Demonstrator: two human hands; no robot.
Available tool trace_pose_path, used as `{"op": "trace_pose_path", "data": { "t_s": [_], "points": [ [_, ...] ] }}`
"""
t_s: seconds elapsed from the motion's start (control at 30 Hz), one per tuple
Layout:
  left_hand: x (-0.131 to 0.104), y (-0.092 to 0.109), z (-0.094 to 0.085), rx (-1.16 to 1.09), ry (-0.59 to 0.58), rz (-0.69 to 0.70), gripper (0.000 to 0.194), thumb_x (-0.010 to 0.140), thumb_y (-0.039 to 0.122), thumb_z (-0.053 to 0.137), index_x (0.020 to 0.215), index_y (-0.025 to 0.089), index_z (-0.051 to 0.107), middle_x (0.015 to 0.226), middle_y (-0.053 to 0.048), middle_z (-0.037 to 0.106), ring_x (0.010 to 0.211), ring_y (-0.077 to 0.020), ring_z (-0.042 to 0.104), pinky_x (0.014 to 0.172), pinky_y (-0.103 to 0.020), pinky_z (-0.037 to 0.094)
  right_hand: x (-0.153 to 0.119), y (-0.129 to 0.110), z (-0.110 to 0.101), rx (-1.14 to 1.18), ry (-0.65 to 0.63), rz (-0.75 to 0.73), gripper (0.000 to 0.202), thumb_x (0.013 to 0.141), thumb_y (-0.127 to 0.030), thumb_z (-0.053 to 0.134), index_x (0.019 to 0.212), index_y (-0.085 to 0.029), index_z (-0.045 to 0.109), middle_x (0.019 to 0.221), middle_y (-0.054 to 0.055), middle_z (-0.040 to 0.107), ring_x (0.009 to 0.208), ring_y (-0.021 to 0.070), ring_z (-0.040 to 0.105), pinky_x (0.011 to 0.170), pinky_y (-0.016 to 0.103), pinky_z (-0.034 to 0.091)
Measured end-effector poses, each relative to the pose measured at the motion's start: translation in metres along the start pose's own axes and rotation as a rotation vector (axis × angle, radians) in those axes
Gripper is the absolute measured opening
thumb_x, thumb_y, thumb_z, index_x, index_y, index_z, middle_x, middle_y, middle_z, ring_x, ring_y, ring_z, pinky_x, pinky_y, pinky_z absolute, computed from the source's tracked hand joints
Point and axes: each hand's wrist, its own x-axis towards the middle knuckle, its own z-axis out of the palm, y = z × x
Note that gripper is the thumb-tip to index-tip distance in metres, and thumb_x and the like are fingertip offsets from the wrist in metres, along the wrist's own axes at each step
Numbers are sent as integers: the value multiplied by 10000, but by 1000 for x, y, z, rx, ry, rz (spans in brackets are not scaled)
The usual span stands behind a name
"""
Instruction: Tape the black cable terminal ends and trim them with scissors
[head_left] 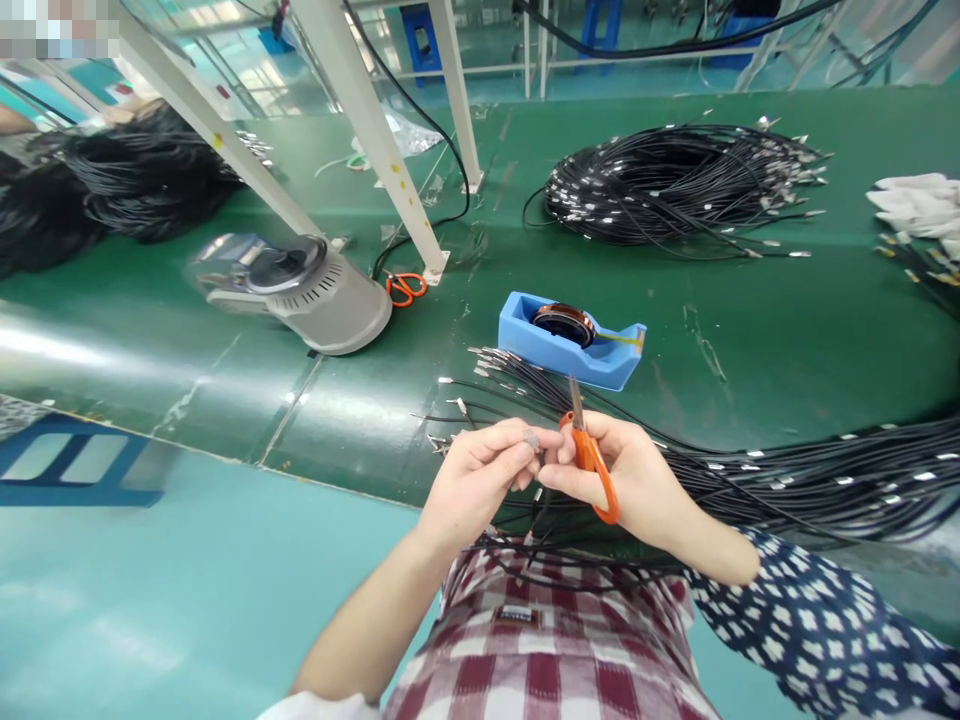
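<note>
My left hand (pixel 484 475) is closed, thumb and forefinger pinching a small greyish tip (pixel 531 437), apparently the end of a black cable that hangs below the fingers. In my right hand (pixel 630 480) is a pair of orange-handled scissors (pixel 596 470), blades pointing away from me. The right fingertips meet those of my left hand at the pinched tip. Beneath and beside both hands lies a bundle of black cables (pixel 795 475) with white labels and metal ends. Just beyond them stands a blue tape dispenser (pixel 570 365) with a roll of amber tape (pixel 564 322).
A grey machine (pixel 337 305) sits left of the white frame legs (pixel 390 150), with another pair of orange-handled scissors (pixel 407 290) beside it. Coiled black cables (pixel 652 185) lie farther back on the green table (pixel 750 330); more cables (pixel 150 180) are piled at left.
</note>
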Motion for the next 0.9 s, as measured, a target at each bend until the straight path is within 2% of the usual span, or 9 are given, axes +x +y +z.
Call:
{"op": "trace_pose_path", "data": {
  "t_s": [0.13,0.23,0.33,0.4,0.47,0.57,0.63,0.73,0.9],
  "points": [
    [-1,-3,6,-46,55,21,200,773,293,788,947,196,774,887,-53,669,717,-114,556,646,-220,459,1,3,2,-23,56,-46,330,654,-336,845,694,-198,549,705,-30,594,664,120,562,692,269,486],
    [-1,-5,9,-44,91,60,147,729,212,821,853,194,743,859,-22,666,819,-129,598,757,-222,485,1,5,4,-47,75,-79,330,668,-342,838,694,-198,542,698,-41,575,612,99,523,641,250,469],
    [0,-3,9,2,128,96,70,796,219,766,781,166,722,822,-24,679,841,-128,626,813,-226,491,0,6,-3,-143,60,-106,313,733,-393,786,710,-202,539,708,-26,603,645,122,563,662,266,481],
    [-1,0,8,51,126,84,84,858,244,706,835,164,712,747,-19,677,755,-122,646,781,-240,503,-1,3,-13,-317,86,-152,287,796,-428,727,739,-206,554,733,-6,640,672,143,587,669,279,477],
    [-2,3,7,102,102,26,126,904,279,647,899,162,695,622,15,610,544,-86,587,587,-208,470,-4,-4,-26,-614,150,-236,284,836,-456,683,754,-207,574,728,4,658,655,148,577,647,284,440],
    [-3,7,9,137,85,-90,199,901,331,642,930,139,685,552,58,473,395,-27,381,387,-161,248,-10,-19,-44,-1145,214,-447,358,838,-527,662,734,-195,577,637,-6,626,579,137,528,652,305,367],
    [-2,8,12,114,67,-137,230,873,344,674,945,125,675,567,58,451,431,-23,345,390,-145,211,-14,-27,-49,-1411,212,-574,410,834,-579,641,748,-183,581,607,-11,616,543,131,521,663,319,329],
    [0,9,15,57,34,-172,241,865,324,684,1019,146,630,596,49,500,461,-29,361,399,-127,230,-19,-30,-49,-1688,190,-647,423,857,-595,603,801,-175,614,618,2,656,539,146,553,667,331,295],
    [0,7,15,24,24,-175,190,901,270,632,1048,154,598,625,37,559,418,-30,396,368,-131,279,-23,-27,-44,-1897,161,-699,380,931,-496,538,726,-182,601,552,2,631,500,154,544,642,327,267]
  ]
}}
